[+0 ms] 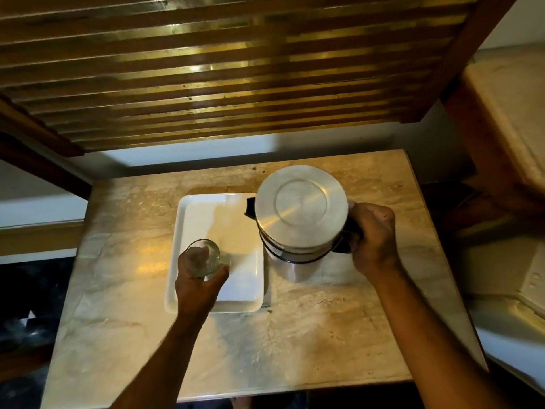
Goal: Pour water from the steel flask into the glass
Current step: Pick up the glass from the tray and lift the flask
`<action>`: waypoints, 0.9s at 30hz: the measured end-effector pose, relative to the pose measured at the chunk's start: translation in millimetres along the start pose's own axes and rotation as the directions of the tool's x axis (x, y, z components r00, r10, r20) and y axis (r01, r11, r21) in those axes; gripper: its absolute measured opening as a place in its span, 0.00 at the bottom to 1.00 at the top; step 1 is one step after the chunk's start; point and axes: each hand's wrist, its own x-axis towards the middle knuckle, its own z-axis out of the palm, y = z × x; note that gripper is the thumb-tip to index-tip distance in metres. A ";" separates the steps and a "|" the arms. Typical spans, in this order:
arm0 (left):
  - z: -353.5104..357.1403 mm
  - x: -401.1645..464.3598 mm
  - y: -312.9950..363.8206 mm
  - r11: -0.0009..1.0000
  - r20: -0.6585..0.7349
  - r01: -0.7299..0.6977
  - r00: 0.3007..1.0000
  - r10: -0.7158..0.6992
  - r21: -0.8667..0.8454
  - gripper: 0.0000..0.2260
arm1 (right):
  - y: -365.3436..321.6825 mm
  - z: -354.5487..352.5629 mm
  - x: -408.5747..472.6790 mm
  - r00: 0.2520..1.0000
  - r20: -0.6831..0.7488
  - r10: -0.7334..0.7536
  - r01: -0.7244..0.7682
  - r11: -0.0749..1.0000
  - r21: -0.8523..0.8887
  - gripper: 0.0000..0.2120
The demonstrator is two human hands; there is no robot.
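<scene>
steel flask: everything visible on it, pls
The steel flask is a brushed metal cylinder seen from above, with a wide flat round lid bearing a raised centre disc. A dark spout juts from its left side toward the white tray; a dark band rings the body below the lid. The right hand is closed round its dark handle on the right. It looks about upright, on or just above the marble table; base contact cannot be told. No water is pouring.
</scene>
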 end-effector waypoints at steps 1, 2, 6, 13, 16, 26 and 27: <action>0.0 0.3 1.6 1.000 0.000 -0.008 1.000 0.008 -0.007 0.30 | -0.5 5.4 1.3 1.000 -0.010 -0.006 0.006 1.000 0.001 0.20; -0.2 0.6 3.4 1.000 0.002 -0.024 1.000 0.024 -0.014 0.29 | -1.6 11.1 2.3 1.000 -0.026 -0.009 0.009 1.000 0.000 0.17; -1.9 5.3 15.2 0.995 -0.034 -0.098 0.995 0.097 -0.015 0.26 | 1.2 22.0 6.0 0.993 -0.115 0.013 -0.011 1.000 0.024 0.20; -17.9 19.5 39.2 0.989 -0.051 -0.127 0.991 0.124 -0.070 0.27 | -21.3 34.1 5.5 0.987 -0.157 0.026 -0.015 0.997 0.073 0.14; -27.9 19.7 61.9 0.984 -0.052 -0.155 0.987 0.151 -0.091 0.29 | -47.6 40.0 5.5 0.986 -0.167 0.007 0.011 0.995 0.103 0.13; -119.7 -15.8 246.5 0.933 0.000 -0.339 0.940 0.341 -0.122 0.23 | -254.2 102.1 4.1 0.973 -0.225 -0.057 0.066 0.997 0.035 0.15; -130.3 -20.9 265.9 0.927 -0.012 -0.359 0.933 0.360 -0.112 0.23 | -277.6 108.7 2.9 0.970 -0.235 -0.054 0.060 0.998 0.020 0.14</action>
